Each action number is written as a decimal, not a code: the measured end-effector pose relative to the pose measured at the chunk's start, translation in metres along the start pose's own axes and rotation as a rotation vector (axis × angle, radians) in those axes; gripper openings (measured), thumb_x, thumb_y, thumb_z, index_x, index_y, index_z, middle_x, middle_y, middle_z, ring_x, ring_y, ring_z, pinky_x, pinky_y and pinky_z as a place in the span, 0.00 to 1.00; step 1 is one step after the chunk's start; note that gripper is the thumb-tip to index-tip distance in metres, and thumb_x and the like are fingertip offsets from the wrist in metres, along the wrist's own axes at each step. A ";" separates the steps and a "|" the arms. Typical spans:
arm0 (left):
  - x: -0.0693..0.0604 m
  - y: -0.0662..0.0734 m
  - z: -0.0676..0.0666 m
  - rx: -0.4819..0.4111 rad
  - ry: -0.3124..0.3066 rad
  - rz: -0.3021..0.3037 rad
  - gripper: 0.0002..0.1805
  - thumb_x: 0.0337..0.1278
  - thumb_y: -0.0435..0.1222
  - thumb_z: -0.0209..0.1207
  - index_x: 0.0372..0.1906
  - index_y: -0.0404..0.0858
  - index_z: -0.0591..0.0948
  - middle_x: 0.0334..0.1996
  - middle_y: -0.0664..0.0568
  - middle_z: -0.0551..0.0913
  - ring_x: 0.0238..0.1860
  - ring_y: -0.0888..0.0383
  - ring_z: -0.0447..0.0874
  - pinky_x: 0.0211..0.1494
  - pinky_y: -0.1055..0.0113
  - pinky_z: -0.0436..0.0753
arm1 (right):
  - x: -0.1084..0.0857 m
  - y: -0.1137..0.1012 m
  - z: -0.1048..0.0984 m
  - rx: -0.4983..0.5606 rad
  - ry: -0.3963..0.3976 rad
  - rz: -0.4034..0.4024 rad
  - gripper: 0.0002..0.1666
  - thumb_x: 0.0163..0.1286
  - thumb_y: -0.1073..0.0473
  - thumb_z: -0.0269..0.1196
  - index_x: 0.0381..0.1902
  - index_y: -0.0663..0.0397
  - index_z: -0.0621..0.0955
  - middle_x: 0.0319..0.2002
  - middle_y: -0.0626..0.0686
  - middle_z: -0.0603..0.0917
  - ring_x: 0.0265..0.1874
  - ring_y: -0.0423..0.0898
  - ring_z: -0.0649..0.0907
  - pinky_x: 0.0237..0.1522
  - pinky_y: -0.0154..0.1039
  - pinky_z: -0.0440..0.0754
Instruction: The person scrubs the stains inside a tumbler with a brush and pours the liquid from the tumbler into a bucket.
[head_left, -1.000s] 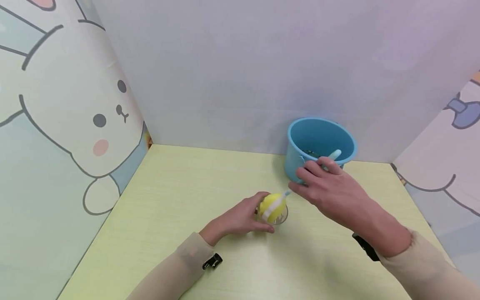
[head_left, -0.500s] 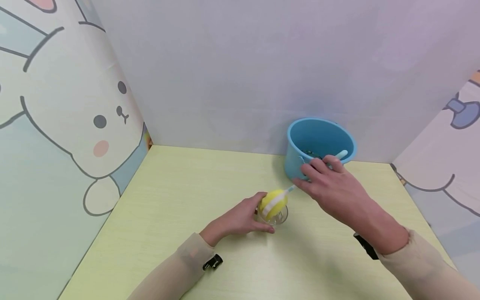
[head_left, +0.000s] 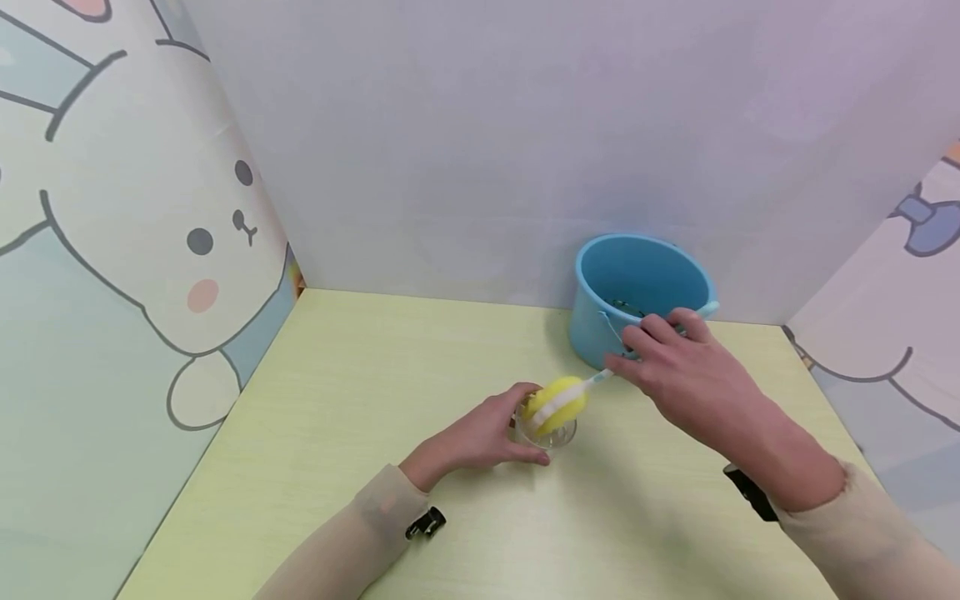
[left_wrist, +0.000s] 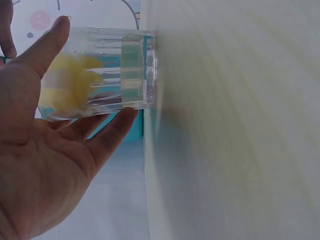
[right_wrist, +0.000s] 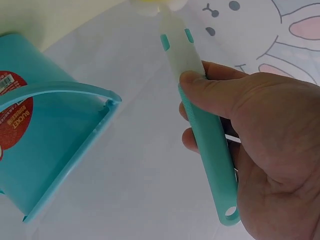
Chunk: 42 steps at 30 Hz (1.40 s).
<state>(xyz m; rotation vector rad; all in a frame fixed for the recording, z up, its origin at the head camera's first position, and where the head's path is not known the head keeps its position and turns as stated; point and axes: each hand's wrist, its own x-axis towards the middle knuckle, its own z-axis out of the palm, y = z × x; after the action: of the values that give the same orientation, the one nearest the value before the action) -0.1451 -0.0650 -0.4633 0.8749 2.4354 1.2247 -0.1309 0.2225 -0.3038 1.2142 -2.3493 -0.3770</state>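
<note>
A clear ribbed glass [left_wrist: 107,75] stands upright on the table, with a little liquid at its base. My left hand [head_left: 483,433] holds it from the side, thumb and fingers around the wall. Inside the glass mouth sits the yellow and white sponge head of a bottle brush [head_left: 558,406], tilted, its upper part above the rim. My right hand [head_left: 678,362] grips the brush's teal and white handle [right_wrist: 207,135], thumb along one side and fingers curled behind. The handle slants up to the right from the glass.
Behind the right hand a blue bucket [head_left: 588,321] stands against the back wall, dark bits inside, its handle hanging at the front. The pale yellow table [head_left: 360,367] extends left and forward. Walls with rabbit drawings [head_left: 180,233] enclose the sides.
My right hand has shifted right and slightly, tilting the brush further over; its sponge head has moved right and up in the glass. The left hand and glass stay in place.
</note>
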 end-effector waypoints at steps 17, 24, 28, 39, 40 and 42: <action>-0.001 0.002 -0.001 -0.012 -0.003 0.012 0.51 0.54 0.53 0.79 0.78 0.45 0.64 0.66 0.50 0.80 0.64 0.56 0.79 0.65 0.62 0.79 | -0.011 -0.002 -0.014 0.054 -0.016 -0.013 0.31 0.48 0.76 0.81 0.48 0.50 0.85 0.43 0.56 0.78 0.45 0.58 0.75 0.48 0.58 0.72; 0.000 0.003 -0.001 -0.012 -0.003 0.006 0.52 0.54 0.53 0.80 0.78 0.45 0.64 0.65 0.49 0.80 0.63 0.57 0.79 0.64 0.62 0.79 | -0.010 -0.006 -0.015 0.046 -0.027 -0.031 0.31 0.47 0.73 0.83 0.48 0.48 0.85 0.45 0.56 0.80 0.46 0.58 0.76 0.47 0.58 0.72; 0.000 0.004 -0.002 -0.012 -0.008 -0.006 0.52 0.53 0.53 0.80 0.78 0.45 0.64 0.66 0.48 0.80 0.65 0.56 0.79 0.65 0.61 0.78 | -0.009 -0.008 -0.014 0.050 -0.022 -0.040 0.31 0.46 0.72 0.84 0.48 0.48 0.86 0.45 0.56 0.80 0.46 0.58 0.76 0.46 0.58 0.72; 0.000 0.003 -0.001 -0.021 -0.008 -0.003 0.51 0.54 0.53 0.80 0.78 0.47 0.64 0.66 0.52 0.79 0.65 0.58 0.78 0.66 0.61 0.78 | -0.006 -0.011 -0.004 0.047 0.005 -0.060 0.33 0.47 0.72 0.83 0.50 0.45 0.87 0.43 0.57 0.78 0.45 0.59 0.75 0.47 0.58 0.72; 0.000 0.003 -0.001 -0.022 -0.009 -0.007 0.51 0.54 0.53 0.80 0.78 0.47 0.64 0.65 0.52 0.79 0.65 0.58 0.78 0.66 0.61 0.78 | -0.005 -0.011 -0.003 0.048 0.010 -0.059 0.33 0.46 0.72 0.83 0.51 0.45 0.88 0.43 0.57 0.78 0.45 0.59 0.75 0.47 0.58 0.72; 0.000 0.004 -0.001 -0.022 -0.009 -0.014 0.51 0.53 0.53 0.80 0.78 0.48 0.64 0.65 0.52 0.79 0.64 0.58 0.78 0.66 0.61 0.78 | -0.004 -0.012 -0.001 0.051 0.022 -0.057 0.33 0.46 0.72 0.83 0.51 0.45 0.88 0.44 0.57 0.79 0.45 0.59 0.75 0.47 0.59 0.72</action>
<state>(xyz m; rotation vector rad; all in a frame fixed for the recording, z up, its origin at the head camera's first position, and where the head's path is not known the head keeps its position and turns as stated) -0.1441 -0.0643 -0.4595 0.8538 2.4123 1.2379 -0.1199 0.2194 -0.3094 1.3052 -2.3225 -0.3233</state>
